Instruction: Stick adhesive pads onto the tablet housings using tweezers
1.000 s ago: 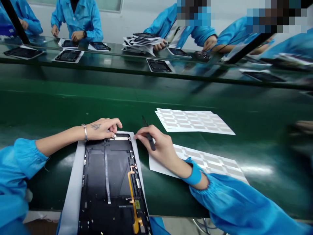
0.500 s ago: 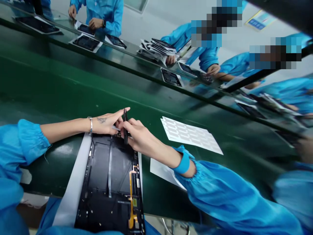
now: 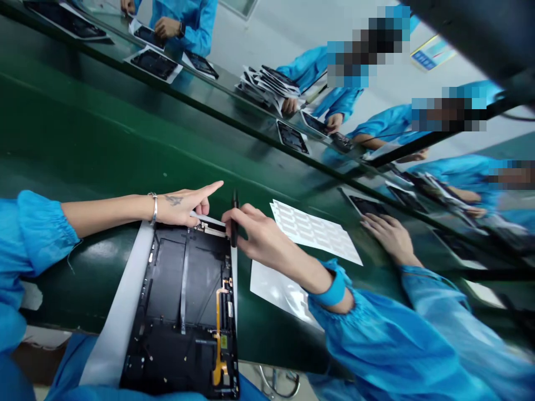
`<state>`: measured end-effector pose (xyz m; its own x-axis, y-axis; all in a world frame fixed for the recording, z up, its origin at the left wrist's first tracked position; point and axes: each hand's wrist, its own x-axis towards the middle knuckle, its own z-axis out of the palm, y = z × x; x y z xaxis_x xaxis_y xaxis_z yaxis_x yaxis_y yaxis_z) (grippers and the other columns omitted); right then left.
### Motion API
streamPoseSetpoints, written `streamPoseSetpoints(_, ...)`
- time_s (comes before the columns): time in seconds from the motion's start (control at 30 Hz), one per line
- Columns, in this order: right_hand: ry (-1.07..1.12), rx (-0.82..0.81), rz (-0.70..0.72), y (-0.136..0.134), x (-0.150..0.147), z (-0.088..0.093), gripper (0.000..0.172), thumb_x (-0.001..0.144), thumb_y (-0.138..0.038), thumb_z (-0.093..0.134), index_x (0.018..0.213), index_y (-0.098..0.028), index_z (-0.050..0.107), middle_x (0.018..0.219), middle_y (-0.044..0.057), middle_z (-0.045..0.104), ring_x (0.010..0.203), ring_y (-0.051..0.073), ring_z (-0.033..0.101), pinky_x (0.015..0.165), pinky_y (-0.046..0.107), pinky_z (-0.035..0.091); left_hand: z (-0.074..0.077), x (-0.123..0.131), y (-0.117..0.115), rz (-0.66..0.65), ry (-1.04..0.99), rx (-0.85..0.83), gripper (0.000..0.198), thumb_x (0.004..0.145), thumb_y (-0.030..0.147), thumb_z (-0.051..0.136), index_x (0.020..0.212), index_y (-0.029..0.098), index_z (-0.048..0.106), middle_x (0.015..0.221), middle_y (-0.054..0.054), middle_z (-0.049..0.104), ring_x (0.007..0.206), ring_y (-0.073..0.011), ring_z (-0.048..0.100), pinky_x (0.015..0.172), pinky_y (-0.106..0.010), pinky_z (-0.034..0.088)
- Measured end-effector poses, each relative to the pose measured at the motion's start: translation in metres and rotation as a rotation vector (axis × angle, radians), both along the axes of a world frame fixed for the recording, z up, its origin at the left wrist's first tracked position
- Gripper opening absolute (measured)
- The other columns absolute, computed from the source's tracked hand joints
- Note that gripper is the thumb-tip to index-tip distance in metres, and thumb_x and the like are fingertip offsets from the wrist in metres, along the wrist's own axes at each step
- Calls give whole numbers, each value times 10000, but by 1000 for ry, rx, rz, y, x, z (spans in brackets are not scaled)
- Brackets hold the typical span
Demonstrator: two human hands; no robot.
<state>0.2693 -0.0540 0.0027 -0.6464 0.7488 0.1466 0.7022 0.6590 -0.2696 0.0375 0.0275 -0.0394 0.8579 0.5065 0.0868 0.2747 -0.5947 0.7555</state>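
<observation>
My left hand [image 3: 179,207] lies at the top edge of a black tablet housing [image 3: 184,301], with its index finger extended past the edge. A thin white strip [image 3: 208,219] runs out from under its fingers, and I cannot tell whether they pinch it. My right hand [image 3: 259,238] grips black tweezers [image 3: 234,224], held upright just beyond the strip's end. An orange flex cable [image 3: 218,340] lies along the housing's right side. The housing rests on a wide white sheet [image 3: 119,312].
Two white label sheets [image 3: 309,231] lie right of the housing on the green belt [image 3: 83,139]. A co-worker's hand [image 3: 390,236] reaches in at the right beside a device [image 3: 368,205]. Across the bench, co-workers sit among devices on sheets and a paper stack [image 3: 267,86].
The view has tilted further. My right hand moved the tweezers slightly right, off the housing, and my left index finger straightened. A co-worker's hand came in from the right.
</observation>
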Motion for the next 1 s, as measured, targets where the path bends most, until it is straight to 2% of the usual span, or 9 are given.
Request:
streamPoseSetpoints(0.07,165,31,-88,-12,4,-7,198,898,-84,496,1008,-238,556,870,55,664,827,225,616,725,354,500,1,-1,0,-10,1,-3,1006,774,176,551,1613,126,-1,1071,-49,626,945,-166,578,858,-251,442)
streamPoseSetpoints(0.13,264,48,-99,-25,7,-17,209,953,-129,481,1097,-249,573,1002,80,698,944,234,665,802,380,542,3,-2,0,-11,4,-9,998,777,177,551,1614,135,11,1071,-47,630,943,-165,577,856,-251,441)
streamPoseSetpoints(0.23,217,66,8,-40,12,-33,381,965,-105,431,1301,-251,535,1202,123,687,1159,264,640,921,440,541,6,-3,-1,3,13,-24,988,785,182,548,1613,111,14,1072,-52,627,947,-168,580,869,-264,442)
streamPoseSetpoints(0.3,146,113,39,-44,17,-38,443,960,-99,440,1374,-241,505,1250,144,671,1215,282,613,945,462,530,8,-4,-2,5,22,-33,980,794,192,551,1612,100,19,1076,-55,625,952,-171,583,876,-273,442)
streamPoseSetpoints(0.5,149,224,-41,-38,13,-29,293,968,-119,468,1194,-242,608,990,111,683,1025,278,630,813,405,529,12,-7,-3,8,46,-50,941,813,196,550,1611,105,59,1072,-59,632,956,-168,586,885,-283,436)
streamPoseSetpoints(0.63,196,190,-13,-25,-7,-26,300,969,-107,432,1158,-254,613,1027,103,689,1014,261,627,825,394,514,11,-10,-2,-12,26,-44,893,847,194,537,1614,156,82,1068,-52,632,961,-167,588,888,-293,437)
streamPoseSetpoints(0.8,148,199,30,-12,-17,-34,353,922,-58,436,1178,-224,613,1027,117,707,1072,277,614,829,397,514,8,-11,0,-27,5,-42,835,875,160,499,1610,162,103,1076,-61,625,989,-176,583,929,-315,441)
streamPoseSetpoints(0.93,148,206,94,-6,-15,-43,332,943,-95,436,1185,-228,621,1051,122,709,1126,286,603,878,428,512,10,-13,-4,6,62,99,723,917,212,516,1579,176,227,1238,-105,583,1143,-231,527,1035,-381,398)
streamPoseSetpoints(1.0,243,154,98,-4,-15,-44,270,977,-147,435,1152,-232,623,1040,111,706,1061,258,630,856,399,531,14,-14,-9,60,130,191,643,927,230,525,1532,173,315,1300,-125,545,1184,-254,501,1051,-399,389)
